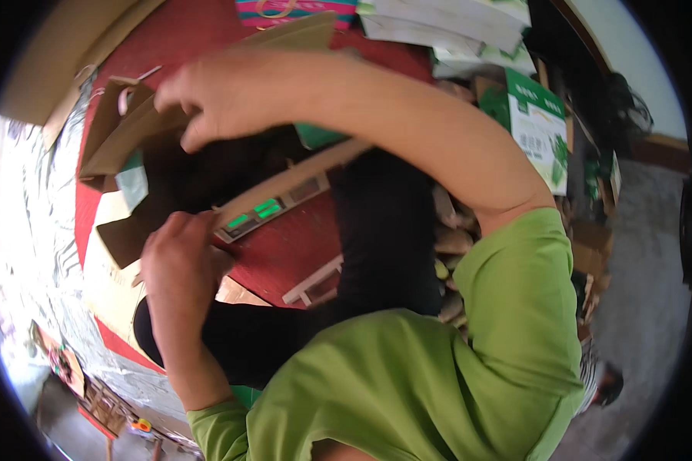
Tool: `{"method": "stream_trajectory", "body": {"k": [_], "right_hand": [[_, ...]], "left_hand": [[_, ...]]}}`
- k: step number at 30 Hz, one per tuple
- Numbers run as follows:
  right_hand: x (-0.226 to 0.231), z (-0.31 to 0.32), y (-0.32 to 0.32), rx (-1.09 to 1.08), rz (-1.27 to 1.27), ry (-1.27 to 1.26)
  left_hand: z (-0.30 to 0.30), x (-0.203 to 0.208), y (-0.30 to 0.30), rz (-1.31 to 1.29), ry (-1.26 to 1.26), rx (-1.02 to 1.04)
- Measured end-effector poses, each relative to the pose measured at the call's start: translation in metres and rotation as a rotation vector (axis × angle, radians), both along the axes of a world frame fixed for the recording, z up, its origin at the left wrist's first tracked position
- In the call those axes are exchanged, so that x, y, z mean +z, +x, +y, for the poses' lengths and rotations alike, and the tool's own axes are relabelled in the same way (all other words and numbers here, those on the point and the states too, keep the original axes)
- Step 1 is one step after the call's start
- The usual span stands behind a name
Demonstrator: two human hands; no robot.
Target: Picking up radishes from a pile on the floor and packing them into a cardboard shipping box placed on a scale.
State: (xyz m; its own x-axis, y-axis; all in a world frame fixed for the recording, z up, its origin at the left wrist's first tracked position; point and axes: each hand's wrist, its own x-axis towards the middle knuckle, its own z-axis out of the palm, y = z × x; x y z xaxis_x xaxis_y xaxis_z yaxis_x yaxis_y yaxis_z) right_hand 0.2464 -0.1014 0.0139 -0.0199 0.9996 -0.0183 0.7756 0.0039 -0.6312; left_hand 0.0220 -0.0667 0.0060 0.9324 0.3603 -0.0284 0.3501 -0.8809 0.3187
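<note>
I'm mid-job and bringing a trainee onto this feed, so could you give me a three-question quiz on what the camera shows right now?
1. True or false: in this view, the left hand is nearer the lit display than the right hand is.
2. Which colour does that display glow? A) blue B) green C) red
3. Fill in the blank: in this view, the right hand is over an open cardboard ____.

Key:
1. True
2. B
3. box
</note>
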Motion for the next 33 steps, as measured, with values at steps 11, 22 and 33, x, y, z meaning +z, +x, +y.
{"method": "stream_trajectory", "body": {"k": [11, 22, 33], "right_hand": [[-0.090, -0.311, 0.065, -0.991, 0.247, -0.070], [-0.362, -0.486, -0.047, -1.088, -0.043, -0.752], [-0.405, -0.443, -0.061, -1.503, 0.212, -0.867]], "left_hand": [[0.001, -0.006, 0.001, -0.048, -0.055, 0.018], [-0.002, -0.006, 0.005, -0.101, -0.054, 0.081], [-0.008, -0.009, 0.010, -0.060, -0.019, 0.103]]}}
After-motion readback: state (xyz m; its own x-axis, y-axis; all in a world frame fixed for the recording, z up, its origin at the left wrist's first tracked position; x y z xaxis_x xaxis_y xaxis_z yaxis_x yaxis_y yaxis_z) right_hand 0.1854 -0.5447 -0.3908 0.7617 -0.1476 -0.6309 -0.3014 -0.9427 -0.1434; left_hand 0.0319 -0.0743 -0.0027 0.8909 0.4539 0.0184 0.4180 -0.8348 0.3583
